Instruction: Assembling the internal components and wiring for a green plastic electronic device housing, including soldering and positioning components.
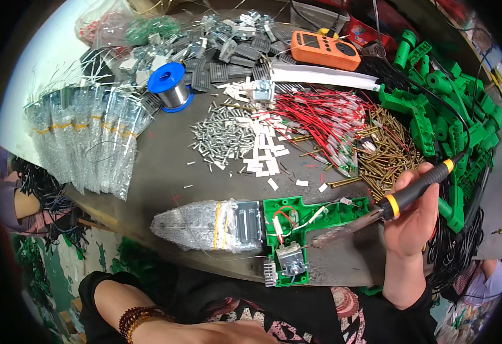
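My right hand point(410, 225) is wrapped round the black and yellow handle of a soldering iron point(416, 190). Its tip points left and down, close beside a metal switch-like part point(291, 261) in an open green plastic housing point(282, 207); whether they touch I cannot tell. Red and white wires point(279, 226) lie inside the housing. Joined to its left side is a bubble-wrapped piece point(191, 225) with yellow bands. A thin wire runs over the wrap. At the lower edge is my left hand point(222, 332), below a beaded bracelet; its fingers are hidden.
Behind the housing are piles of screws point(222, 135), white tabs point(262, 146), red wires point(320, 117) and brass pins point(388, 152). A solder spool point(175, 89), wrapped bundles point(85, 140), an orange multimeter point(325, 50) and green housings point(451, 114) surround them. Black cables point(457, 252) hang at right.
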`<action>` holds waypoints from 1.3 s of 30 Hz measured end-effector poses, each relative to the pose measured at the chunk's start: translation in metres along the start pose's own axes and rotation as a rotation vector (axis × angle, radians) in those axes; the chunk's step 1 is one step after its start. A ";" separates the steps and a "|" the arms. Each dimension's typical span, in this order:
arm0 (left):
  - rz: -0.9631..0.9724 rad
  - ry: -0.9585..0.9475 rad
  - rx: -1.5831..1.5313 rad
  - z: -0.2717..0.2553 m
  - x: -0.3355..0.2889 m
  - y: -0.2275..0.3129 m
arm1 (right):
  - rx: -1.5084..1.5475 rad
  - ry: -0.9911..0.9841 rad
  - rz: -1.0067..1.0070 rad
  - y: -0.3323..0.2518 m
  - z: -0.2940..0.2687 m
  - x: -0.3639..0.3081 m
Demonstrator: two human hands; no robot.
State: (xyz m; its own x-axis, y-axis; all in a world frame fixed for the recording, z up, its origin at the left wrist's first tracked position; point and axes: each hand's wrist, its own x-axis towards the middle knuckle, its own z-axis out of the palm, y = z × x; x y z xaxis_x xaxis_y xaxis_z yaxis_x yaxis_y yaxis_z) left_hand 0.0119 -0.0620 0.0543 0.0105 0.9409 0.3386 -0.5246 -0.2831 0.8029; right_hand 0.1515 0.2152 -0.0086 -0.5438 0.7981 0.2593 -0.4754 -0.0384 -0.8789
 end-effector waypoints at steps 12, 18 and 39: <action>-0.148 0.036 1.957 -0.062 -0.012 -0.002 | 0.033 -0.098 0.108 0.008 0.001 0.007; -0.051 0.273 1.700 -0.065 -0.009 0.021 | 0.097 -0.128 0.157 0.010 0.000 0.007; 0.072 0.178 1.593 -0.077 0.039 -0.012 | 0.062 -0.099 0.190 0.012 0.000 0.009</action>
State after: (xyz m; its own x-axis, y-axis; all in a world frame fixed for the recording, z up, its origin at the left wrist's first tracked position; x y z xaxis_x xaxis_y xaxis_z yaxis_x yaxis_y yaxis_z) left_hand -0.0469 -0.0073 0.0203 -0.1277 0.8941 0.4292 0.8608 -0.1151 0.4958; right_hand 0.1411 0.2222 -0.0169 -0.6913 0.7105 0.1316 -0.3979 -0.2223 -0.8901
